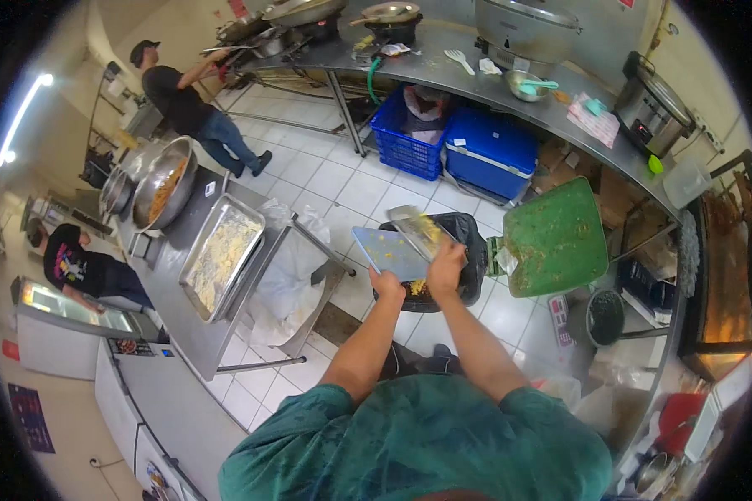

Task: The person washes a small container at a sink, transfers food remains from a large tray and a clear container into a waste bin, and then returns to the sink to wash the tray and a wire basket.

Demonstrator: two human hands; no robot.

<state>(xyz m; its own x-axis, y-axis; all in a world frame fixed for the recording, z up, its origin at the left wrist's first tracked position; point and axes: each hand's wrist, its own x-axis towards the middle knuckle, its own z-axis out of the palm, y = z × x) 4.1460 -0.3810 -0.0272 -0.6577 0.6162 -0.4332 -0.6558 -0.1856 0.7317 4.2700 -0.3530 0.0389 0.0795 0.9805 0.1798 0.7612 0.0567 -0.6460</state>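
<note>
My left hand (388, 285) grips the lower edge of a pale blue plastic board or tray (385, 250) spotted with yellow bits. In my right hand (446, 270) is a rectangular metal tray or pan (420, 232), blurred, with yellow scraps on it. Both are held close together over a waste bin lined with a black bag (473, 250). Yellow and brown scraps (418, 288) show inside the bin. Its stained green lid (558, 241) hangs open at the right, with a crumpled white piece near the hinge.
A steel table (163, 291) at the left bears a tray of flour-like crumbs (222, 257) and a large bowl (166, 185). Beyond the bin stand a blue crate (407, 141) and a blue cooler (492, 150). Two people work at the left. A dark bucket (605, 317) stands at the right.
</note>
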